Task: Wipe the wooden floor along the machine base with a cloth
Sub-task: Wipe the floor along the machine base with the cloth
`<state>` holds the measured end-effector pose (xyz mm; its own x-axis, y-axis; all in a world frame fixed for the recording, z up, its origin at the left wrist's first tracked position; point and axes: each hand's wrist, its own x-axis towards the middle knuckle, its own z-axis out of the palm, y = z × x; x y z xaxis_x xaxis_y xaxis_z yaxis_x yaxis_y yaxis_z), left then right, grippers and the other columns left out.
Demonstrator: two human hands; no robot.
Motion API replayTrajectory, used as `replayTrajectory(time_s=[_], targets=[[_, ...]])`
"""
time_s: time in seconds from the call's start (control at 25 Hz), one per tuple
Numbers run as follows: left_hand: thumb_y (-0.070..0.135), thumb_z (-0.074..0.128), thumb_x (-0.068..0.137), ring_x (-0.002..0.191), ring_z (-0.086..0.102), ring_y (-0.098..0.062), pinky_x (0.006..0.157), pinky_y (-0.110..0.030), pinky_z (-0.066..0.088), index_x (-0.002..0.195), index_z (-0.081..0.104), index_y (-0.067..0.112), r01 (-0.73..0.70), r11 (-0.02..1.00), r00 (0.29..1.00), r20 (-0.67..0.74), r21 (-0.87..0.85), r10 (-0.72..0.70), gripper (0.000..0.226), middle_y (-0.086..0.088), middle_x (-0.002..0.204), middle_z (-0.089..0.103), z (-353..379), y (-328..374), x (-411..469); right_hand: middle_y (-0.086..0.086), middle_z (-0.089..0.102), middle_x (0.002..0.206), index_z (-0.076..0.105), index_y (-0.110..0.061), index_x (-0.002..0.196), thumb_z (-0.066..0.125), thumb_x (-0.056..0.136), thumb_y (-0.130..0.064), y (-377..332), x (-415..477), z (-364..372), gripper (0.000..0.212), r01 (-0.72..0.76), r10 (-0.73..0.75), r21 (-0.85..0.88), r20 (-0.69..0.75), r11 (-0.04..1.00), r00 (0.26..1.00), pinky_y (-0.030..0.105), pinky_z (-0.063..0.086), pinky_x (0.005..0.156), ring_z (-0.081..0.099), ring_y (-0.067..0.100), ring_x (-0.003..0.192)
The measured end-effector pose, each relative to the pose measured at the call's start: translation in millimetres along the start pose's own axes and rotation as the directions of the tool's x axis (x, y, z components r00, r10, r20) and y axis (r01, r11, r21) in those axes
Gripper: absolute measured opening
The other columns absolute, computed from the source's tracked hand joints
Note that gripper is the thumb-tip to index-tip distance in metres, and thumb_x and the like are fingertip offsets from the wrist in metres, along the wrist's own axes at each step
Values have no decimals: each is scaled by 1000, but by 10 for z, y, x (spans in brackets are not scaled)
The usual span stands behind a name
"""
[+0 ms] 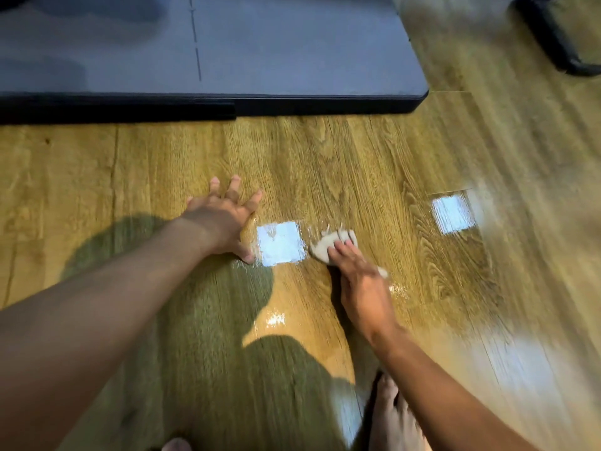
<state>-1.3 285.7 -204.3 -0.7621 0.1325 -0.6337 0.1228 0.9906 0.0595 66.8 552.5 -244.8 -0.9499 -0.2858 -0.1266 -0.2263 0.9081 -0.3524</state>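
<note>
Fingers (341, 250) of the right hand (364, 288) press down on a small beige cloth (328, 244), curled over its near edge so the cloth is pinned flat against the wooden floor (374, 164). That cloth lies on the near side of the machine base (227, 60), well apart from the dark front edge of the base, with a band of bare boards between them. Just left of the cloth a bright square reflection (281, 244) shines on the wet boards; a second one (453, 213) glints farther right. On the other side of the first reflection the left hand (221, 219) rests on the floor with its fingers spread wide and released, grasping nothing, its fingertips pointing toward the base. Nearer the camera than the cloth, a bare foot (393, 415) stands on the floor beneath the right forearm. A black curved leg (559, 43) sits on the floor right of the base's corner.
</note>
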Motion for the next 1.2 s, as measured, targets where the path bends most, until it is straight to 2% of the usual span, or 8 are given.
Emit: replayTrajectory(time_s=[0.16,0.32,0.56,0.8,0.96,1.04,1.12,1.2], targets=[[63,69,69,141,-14,-43,108,-62,21,147,-20,33,-5,1000,1000,-7,7,5,122,-12,152,-30,50,0,39,0,44,144,54,-13,133,58,80,14,-14,-231,21,59,95,-97,24,62,995,993,38,37,109,36,17,136],[62,72,66,141,-13,-43,108,-61,21,147,-19,34,-4,1000,1000,-21,-16,4,125,-12,152,-30,68,-7,88,-1,33,151,44,-15,140,39,92,12,-243,824,-114,55,62,-61,-14,48,998,997,33,20,116,25,11,141],[60,72,67,140,-14,-46,110,-63,19,147,-20,31,-2,1000,1000,-27,-6,2,125,-15,150,-30,81,-5,85,-4,25,153,37,-19,143,39,80,21,-245,229,18,74,73,-68,-60,79,996,995,40,38,109,21,13,142],[61,70,70,140,-13,-46,110,-62,19,147,-21,30,-6,1000,1000,-12,14,6,123,-17,151,-29,14,15,71,0,33,151,43,-15,140,37,92,15,-421,1732,-146,57,73,-73,-53,12,996,997,38,32,112,30,15,140],[59,70,72,139,-18,-44,111,-62,16,147,-23,31,5,1000,1000,22,-14,-5,122,-15,149,-33,10,18,49,-1,32,151,40,-17,141,46,92,6,-390,1120,47,55,121,-121,-18,-10,992,993,33,18,118,28,14,141],[58,70,72,138,-19,-46,110,-64,16,147,-23,30,5,1000,999,31,-8,-4,122,-17,149,-32,9,40,68,2,39,147,46,-13,138,44,92,-1,-281,988,20,47,240,-240,1,30,971,970,40,29,114,33,16,138],[58,70,72,138,-18,-47,109,-66,17,147,-22,28,3,1000,999,50,0,-3,123,-18,149,-32,6,41,78,6,44,144,50,-10,134,37,95,-6,-253,1461,-48,42,286,-286,-18,27,958,958,43,36,109,39,21,135],[58,71,72,138,-18,-48,108,-66,17,148,-21,28,-7,1000,999,45,-12,8,123,-19,149,-31,10,43,92,6,42,145,50,-11,135,39,95,2,-297,2118,-140,44,228,-228,-74,16,971,974,43,26,115,38,23,136]])
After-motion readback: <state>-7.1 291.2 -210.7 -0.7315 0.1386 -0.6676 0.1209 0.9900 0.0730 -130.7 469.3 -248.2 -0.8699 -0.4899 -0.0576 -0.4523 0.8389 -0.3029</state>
